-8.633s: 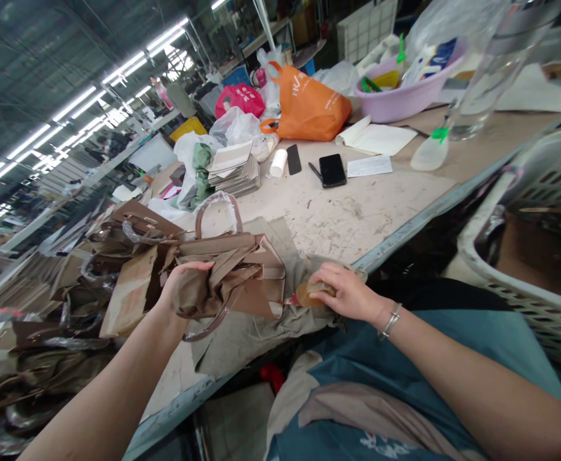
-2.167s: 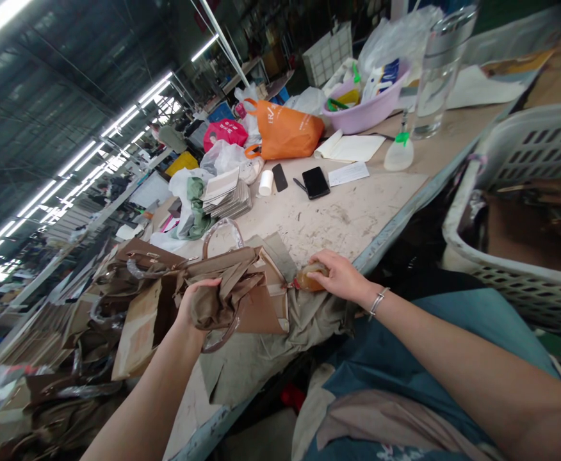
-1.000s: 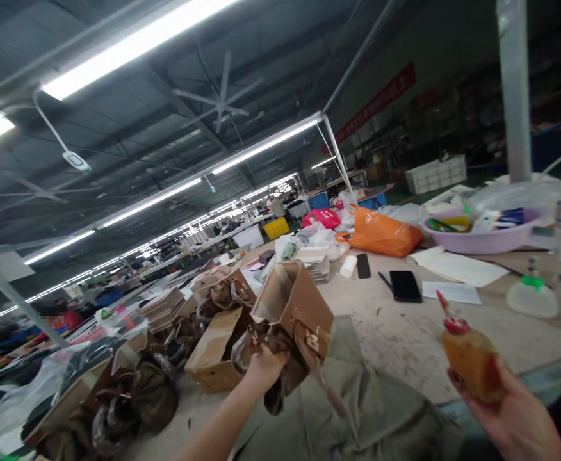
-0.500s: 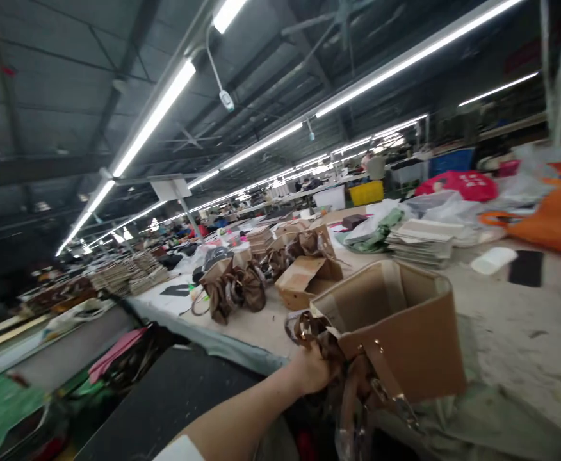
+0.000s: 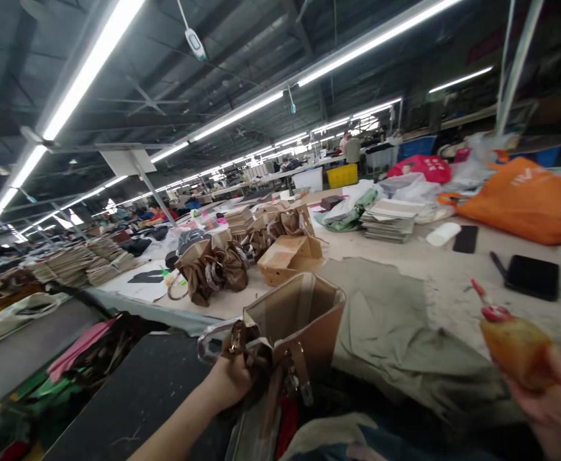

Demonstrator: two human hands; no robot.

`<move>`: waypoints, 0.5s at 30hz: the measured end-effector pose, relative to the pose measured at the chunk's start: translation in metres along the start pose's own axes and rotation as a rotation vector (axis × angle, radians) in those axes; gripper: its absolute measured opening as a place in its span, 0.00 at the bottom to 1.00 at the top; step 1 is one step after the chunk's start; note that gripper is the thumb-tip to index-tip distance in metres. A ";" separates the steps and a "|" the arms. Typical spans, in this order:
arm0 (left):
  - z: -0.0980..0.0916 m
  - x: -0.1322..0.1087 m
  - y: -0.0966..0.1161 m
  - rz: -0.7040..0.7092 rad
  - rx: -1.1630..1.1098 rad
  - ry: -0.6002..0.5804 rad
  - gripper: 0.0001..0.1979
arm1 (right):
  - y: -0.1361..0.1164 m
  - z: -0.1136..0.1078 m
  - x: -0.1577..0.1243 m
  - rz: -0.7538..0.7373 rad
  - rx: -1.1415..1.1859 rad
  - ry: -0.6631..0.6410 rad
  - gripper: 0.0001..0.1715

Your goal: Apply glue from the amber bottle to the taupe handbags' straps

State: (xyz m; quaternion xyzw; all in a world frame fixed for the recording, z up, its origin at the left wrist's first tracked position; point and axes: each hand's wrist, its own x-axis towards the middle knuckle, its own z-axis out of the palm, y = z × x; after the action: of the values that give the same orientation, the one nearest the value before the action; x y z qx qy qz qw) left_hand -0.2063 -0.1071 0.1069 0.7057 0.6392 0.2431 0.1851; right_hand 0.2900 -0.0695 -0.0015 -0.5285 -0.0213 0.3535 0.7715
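Observation:
My left hand [image 5: 235, 379] is closed on the gathered brown straps and fabric at the left side of a tan handbag [image 5: 316, 333]. The open-topped bag is tilted at the table's near edge, with metal clasps hanging from its front. At the lower right, my right hand [image 5: 556, 400] holds a squeeze bottle [image 5: 515, 342] of amber liquid. Its red nozzle points up and to the left. A grey-green cloth [image 5: 386, 314] lies on the table between the bag and the bottle.
Brown bags [image 5: 216, 272] stand beside an open cardboard box [image 5: 290, 259]. Farther right are a stack of pale sheets [image 5: 390, 219], a white roll [image 5: 442, 234], a black dish [image 5: 533, 276] and an orange bag [image 5: 525, 198]. A dark board [image 5: 141, 397] lies at lower left.
My left hand and the handbag have shifted left and down in view. The right hand with the squeeze bottle has come into view, and more of the grey-green cloth shows.

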 end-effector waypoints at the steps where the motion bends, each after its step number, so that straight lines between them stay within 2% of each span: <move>1: -0.002 0.002 0.006 0.019 0.071 -0.022 0.12 | 0.001 -0.002 0.000 -0.010 0.025 -0.013 0.15; 4: -0.004 0.008 0.026 0.039 0.205 -0.142 0.17 | 0.005 -0.002 0.004 -0.020 0.104 -0.012 0.13; 7: -0.003 0.012 0.040 0.055 0.276 -0.199 0.18 | 0.007 0.001 0.011 -0.006 0.167 0.024 0.15; 11: 0.000 0.016 0.044 0.135 0.206 -0.242 0.17 | 0.007 0.003 0.012 0.002 0.217 0.060 0.16; 15: 0.002 0.021 0.049 0.203 0.161 -0.239 0.19 | 0.002 -0.002 0.007 -0.016 0.240 0.009 0.14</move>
State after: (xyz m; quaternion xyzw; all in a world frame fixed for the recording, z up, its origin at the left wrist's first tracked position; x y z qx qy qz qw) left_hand -0.1641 -0.0920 0.1356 0.8029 0.5557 0.1227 0.1771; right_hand 0.2951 -0.0663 -0.0067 -0.4335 0.0203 0.3449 0.8323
